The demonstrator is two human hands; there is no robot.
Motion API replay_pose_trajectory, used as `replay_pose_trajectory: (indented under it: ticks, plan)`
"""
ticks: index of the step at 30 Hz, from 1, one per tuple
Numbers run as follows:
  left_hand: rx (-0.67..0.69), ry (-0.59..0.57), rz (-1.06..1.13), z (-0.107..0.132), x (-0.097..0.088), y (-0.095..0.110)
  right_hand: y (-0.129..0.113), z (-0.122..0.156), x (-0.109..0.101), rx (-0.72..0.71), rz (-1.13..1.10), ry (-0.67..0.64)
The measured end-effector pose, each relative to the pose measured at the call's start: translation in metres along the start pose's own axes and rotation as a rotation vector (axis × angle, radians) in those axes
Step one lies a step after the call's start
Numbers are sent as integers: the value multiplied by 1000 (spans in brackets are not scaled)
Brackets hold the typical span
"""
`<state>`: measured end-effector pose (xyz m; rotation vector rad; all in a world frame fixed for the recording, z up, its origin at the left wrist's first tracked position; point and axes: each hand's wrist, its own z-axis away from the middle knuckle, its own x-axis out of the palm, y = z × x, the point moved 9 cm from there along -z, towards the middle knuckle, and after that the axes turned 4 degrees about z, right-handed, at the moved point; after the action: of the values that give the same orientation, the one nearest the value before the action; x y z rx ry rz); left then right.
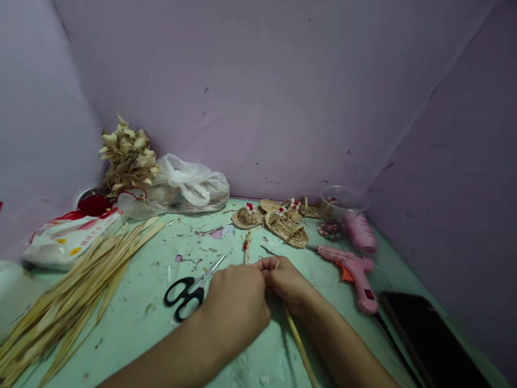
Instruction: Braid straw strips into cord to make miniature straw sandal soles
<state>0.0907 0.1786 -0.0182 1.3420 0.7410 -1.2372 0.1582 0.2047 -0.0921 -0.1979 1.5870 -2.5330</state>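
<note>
Straw strip [301,349] is at the centre of my feed: slants out from under the right hand [283,280], lower end free over the green table [135,334], near the right forearm. Right thumb and forefinger tips are pinched together; can't tell what exactly sits between them. Left hand [240,299] is right up against it, back of hand to me, fingers hidden, so no read on grip. Short red-beaded strand [246,249] runs out just past both hands. Scissors [196,281] lie beside the left hand, dry leaf strips [79,280] further left. Woven slippers [286,229] sit beyond the hands. Pink glue gun [354,267] is to the right, nozzle towards the slippers.
</note>
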Motion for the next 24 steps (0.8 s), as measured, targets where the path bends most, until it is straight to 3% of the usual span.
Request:
replay_pose_trajectory:
  ticks: [3, 5, 8, 11, 15, 21, 24]
  plan:
    - [-120, 104, 214, -14, -27, -28, -3, 2, 3, 5, -4, -38]
    - [-251, -53, 561, -23, -11, -44, -5, 3, 4, 3, -11, -54]
    - [-359, -302, 1028, -26, 24, -45, -3, 2, 3, 4, -13, -56]
    - [-354, -446, 1240, -26, 46, -37, -1, 0, 3, -4, -17, -59]
    - [-298, -547, 1270, -27, 59, -34, -1, 1, 1, 5, -10, -41]
    - [-285, -316, 1007, -36, 46, -49, -6, 0, 0, -44, 102, -47]
    - [-260, -274, 976, -37, 44, -49, -9, -3, 1, -124, 262, -71]
